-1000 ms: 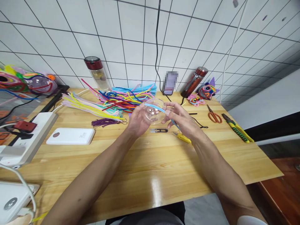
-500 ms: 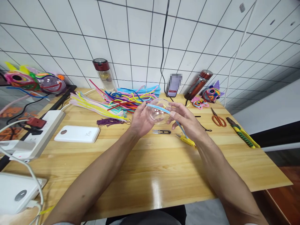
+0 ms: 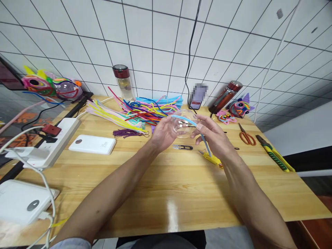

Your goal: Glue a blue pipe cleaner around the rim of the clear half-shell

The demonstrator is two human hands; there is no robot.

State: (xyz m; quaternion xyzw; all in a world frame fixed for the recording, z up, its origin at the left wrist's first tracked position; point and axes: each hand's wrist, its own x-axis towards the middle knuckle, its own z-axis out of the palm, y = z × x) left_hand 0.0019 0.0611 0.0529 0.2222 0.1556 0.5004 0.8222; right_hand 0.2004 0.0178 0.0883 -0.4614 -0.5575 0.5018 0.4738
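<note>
My left hand point(image 3: 163, 133) is closed around the left side of a clear plastic ball point(image 3: 178, 133), held above the table. A light blue pipe cleaner point(image 3: 184, 118) curves over the ball's upper side. Its left end lies by my left thumb. My right hand point(image 3: 211, 133) pinches the pipe cleaner against the ball's right side, and the loose end hangs down below the fingers. Beneath the hands lie small black thread snips point(image 3: 183, 147) and a yellow glue gun point(image 3: 213, 160). Some right fingers are partly seen through the ball.
Colourful pipe cleaners point(image 3: 145, 109) lie piled at the back, near a glass bottle point(image 3: 124, 83). A purple tassel point(image 3: 127, 132) and a white power bank point(image 3: 92, 144) are on the left. Orange scissors point(image 3: 246, 135) and pliers point(image 3: 275, 154) sit right. A power strip point(image 3: 55, 143) borders the left.
The view has swung slightly left, so everything appears shifted to the right. Both hands keep the same hold on the ball and the blue pipe cleaner.
</note>
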